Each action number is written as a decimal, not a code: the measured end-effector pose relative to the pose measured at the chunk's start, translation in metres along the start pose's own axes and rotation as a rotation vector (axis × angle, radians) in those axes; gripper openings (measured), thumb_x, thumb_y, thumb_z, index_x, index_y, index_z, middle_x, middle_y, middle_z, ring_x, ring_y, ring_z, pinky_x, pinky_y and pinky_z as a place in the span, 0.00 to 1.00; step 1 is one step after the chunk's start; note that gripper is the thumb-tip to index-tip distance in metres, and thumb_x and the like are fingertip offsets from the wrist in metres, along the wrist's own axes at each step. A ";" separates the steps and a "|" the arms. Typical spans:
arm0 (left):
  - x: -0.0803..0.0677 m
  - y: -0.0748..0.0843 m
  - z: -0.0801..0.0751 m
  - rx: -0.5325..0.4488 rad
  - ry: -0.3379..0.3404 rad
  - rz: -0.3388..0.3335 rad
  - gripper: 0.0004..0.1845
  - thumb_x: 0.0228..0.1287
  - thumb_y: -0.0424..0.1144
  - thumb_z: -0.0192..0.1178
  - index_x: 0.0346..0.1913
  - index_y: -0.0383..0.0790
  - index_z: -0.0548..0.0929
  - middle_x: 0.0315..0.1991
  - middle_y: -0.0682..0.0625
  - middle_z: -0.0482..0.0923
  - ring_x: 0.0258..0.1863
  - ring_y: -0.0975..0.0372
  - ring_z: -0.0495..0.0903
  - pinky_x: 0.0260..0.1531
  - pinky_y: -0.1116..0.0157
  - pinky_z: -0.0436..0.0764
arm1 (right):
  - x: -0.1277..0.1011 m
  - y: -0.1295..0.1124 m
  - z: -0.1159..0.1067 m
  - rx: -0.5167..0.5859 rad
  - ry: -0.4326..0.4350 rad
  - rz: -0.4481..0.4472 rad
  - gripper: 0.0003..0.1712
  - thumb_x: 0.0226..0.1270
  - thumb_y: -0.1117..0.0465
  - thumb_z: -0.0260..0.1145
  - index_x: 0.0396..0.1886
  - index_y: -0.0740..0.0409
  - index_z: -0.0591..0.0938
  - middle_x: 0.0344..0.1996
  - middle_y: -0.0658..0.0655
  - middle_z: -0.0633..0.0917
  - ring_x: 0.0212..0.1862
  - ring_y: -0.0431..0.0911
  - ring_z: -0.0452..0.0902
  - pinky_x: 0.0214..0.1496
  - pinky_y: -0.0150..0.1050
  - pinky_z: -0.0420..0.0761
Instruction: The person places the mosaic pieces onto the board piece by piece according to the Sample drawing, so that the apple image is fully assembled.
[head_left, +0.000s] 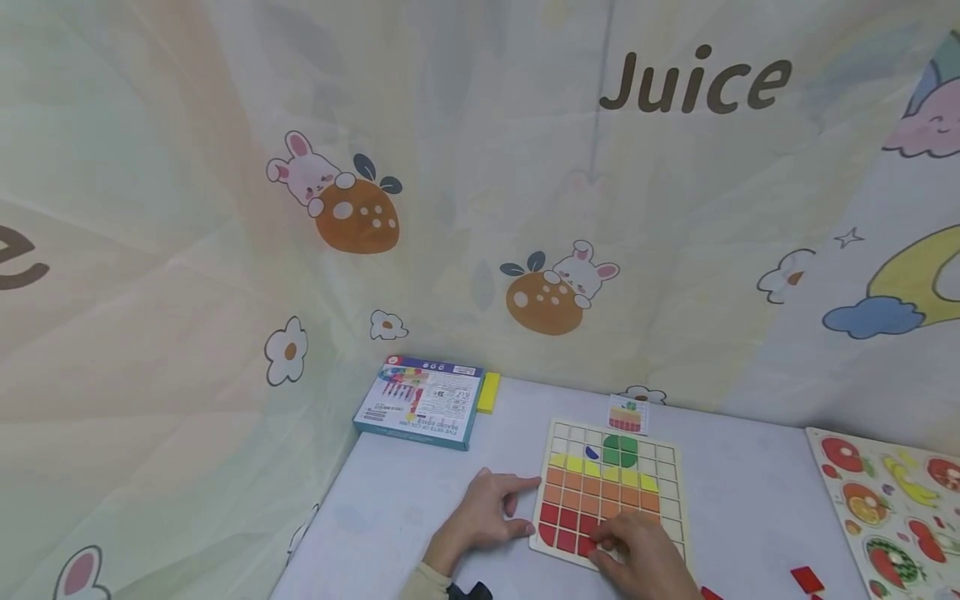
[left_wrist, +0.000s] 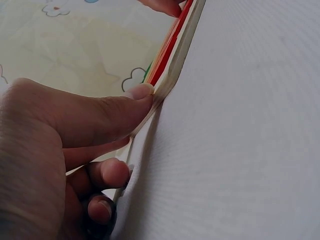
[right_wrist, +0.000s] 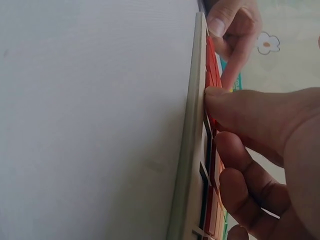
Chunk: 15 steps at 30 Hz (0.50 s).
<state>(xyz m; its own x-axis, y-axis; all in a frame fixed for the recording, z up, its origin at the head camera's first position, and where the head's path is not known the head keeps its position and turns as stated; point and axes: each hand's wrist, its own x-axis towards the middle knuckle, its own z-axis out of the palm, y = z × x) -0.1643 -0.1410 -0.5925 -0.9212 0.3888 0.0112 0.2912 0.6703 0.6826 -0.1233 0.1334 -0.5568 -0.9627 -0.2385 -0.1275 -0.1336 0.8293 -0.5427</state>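
Observation:
A wooden grid board [head_left: 670, 475] lies on the table, with red, orange, yellow and green tiles in rows and a small blue piece [head_left: 592, 452] near its top. My left hand [head_left: 483, 512] is at its left side, the straight index finger and the thumb touching the edge; in the left wrist view, the thumb [left_wrist: 115, 112] presses by the corner. My right hand [head_left: 645, 554] is over the lower rows. Its thumb and fingers pinch at a red tile [right_wrist: 210, 107] by the near edge, partly hidden under the fingertips.
Loose red tiles [head_left: 807, 579] lie right of the board. A small picture card [head_left: 628, 415] stands behind it. At the back left are a flat box [head_left: 420, 404] and a yellow item [head_left: 488, 392]. A fruit picture board [head_left: 885, 508] is at the far right. Printed cloth backs the table.

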 end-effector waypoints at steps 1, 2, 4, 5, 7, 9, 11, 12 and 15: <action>0.000 0.000 0.000 -0.001 0.000 0.001 0.35 0.51 0.49 0.79 0.67 0.60 0.85 0.19 0.67 0.70 0.21 0.73 0.64 0.36 0.69 0.60 | 0.000 0.001 0.000 0.001 0.000 -0.007 0.09 0.56 0.52 0.84 0.33 0.35 0.90 0.29 0.35 0.81 0.34 0.32 0.70 0.42 0.35 0.77; 0.000 0.000 0.000 0.003 0.000 0.003 0.35 0.51 0.49 0.79 0.67 0.60 0.85 0.19 0.67 0.70 0.21 0.74 0.64 0.36 0.69 0.60 | 0.000 0.002 0.001 0.000 -0.001 -0.014 0.09 0.56 0.52 0.84 0.33 0.35 0.90 0.29 0.34 0.80 0.33 0.31 0.70 0.42 0.34 0.77; 0.000 -0.001 0.000 0.000 0.000 0.002 0.35 0.51 0.48 0.79 0.67 0.60 0.85 0.19 0.66 0.70 0.21 0.73 0.64 0.36 0.68 0.60 | 0.000 0.003 0.001 -0.002 0.001 -0.033 0.08 0.57 0.51 0.84 0.33 0.34 0.90 0.28 0.34 0.80 0.33 0.30 0.69 0.41 0.34 0.76; 0.000 0.000 0.000 -0.002 -0.002 -0.001 0.35 0.51 0.49 0.79 0.67 0.60 0.85 0.19 0.67 0.70 0.21 0.73 0.64 0.36 0.68 0.60 | 0.000 0.005 0.001 -0.002 0.001 -0.044 0.08 0.57 0.51 0.83 0.34 0.34 0.91 0.29 0.33 0.80 0.33 0.30 0.68 0.40 0.34 0.76; 0.000 -0.001 0.001 -0.005 -0.004 -0.012 0.36 0.51 0.48 0.79 0.67 0.61 0.85 0.19 0.66 0.70 0.21 0.73 0.64 0.37 0.68 0.60 | -0.002 0.007 -0.001 0.010 -0.004 -0.057 0.08 0.58 0.48 0.83 0.35 0.33 0.91 0.30 0.33 0.80 0.33 0.29 0.68 0.40 0.34 0.76; 0.000 -0.001 0.002 -0.014 -0.006 -0.024 0.36 0.50 0.48 0.79 0.67 0.61 0.85 0.19 0.66 0.71 0.21 0.73 0.65 0.38 0.68 0.60 | -0.005 0.013 -0.005 0.062 -0.023 -0.060 0.09 0.59 0.47 0.82 0.39 0.33 0.92 0.33 0.34 0.82 0.35 0.29 0.69 0.42 0.32 0.77; 0.000 0.000 0.003 -0.018 -0.009 -0.033 0.36 0.51 0.48 0.79 0.67 0.62 0.85 0.19 0.66 0.71 0.21 0.73 0.65 0.38 0.68 0.60 | -0.009 0.020 -0.011 0.131 -0.041 -0.034 0.11 0.60 0.47 0.81 0.43 0.35 0.92 0.36 0.36 0.84 0.36 0.30 0.71 0.42 0.32 0.79; 0.000 -0.001 0.003 -0.018 -0.010 -0.036 0.36 0.51 0.48 0.79 0.67 0.62 0.84 0.19 0.66 0.71 0.21 0.73 0.65 0.38 0.68 0.60 | -0.011 0.024 -0.015 0.164 -0.045 0.007 0.12 0.61 0.48 0.81 0.45 0.36 0.92 0.37 0.38 0.84 0.37 0.31 0.73 0.42 0.31 0.79; 0.000 -0.001 0.005 -0.016 -0.012 -0.041 0.36 0.50 0.48 0.79 0.67 0.63 0.84 0.19 0.66 0.71 0.21 0.73 0.65 0.38 0.68 0.60 | -0.017 0.045 -0.033 0.193 -0.037 0.117 0.17 0.62 0.52 0.80 0.51 0.44 0.92 0.39 0.42 0.85 0.39 0.36 0.75 0.39 0.30 0.78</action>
<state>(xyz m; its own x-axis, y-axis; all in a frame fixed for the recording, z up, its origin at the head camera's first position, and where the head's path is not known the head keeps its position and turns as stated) -0.1633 -0.1386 -0.5965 -0.9291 0.3688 -0.0259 0.2489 0.6759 0.6937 -0.1204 0.1914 -0.5519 -0.9592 -0.1679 -0.2276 0.0294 0.7412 -0.6706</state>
